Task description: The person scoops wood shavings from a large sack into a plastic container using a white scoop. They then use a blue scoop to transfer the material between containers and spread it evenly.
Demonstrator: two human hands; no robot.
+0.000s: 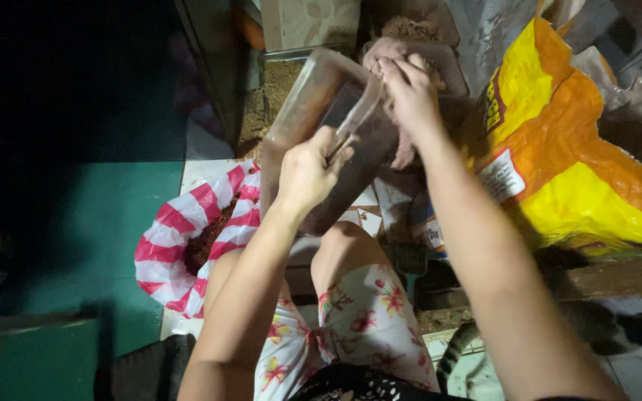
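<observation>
- The left hand (pixel 307 172) has its grip closed around the near rim of a clear plastic container (pixel 321 126), holding it tilted with its mouth turned to the right.
- The container's walls are smeared brown on the inside; it sits in the middle of the scene, above the person's bare knees and floral shorts (pixel 358 319).
- The right hand (pixel 409 93) reaches to the far rim of the container, fingers curled and pinched together over a lump of brownish material (pixel 404 152) at the opening; I cannot tell exactly how much it has hold of.
- To the left, near the knees, a red-and-white striped bag (pixel 180 245) lies open on the floor with dark brown material inside.
- To the right lies a large yellow and orange sack (pixel 559 163), leaning close beside the right forearm.
- A small dark green brush-like tool (pixel 410 263) lies on the floor between the knee and the sack.
</observation>
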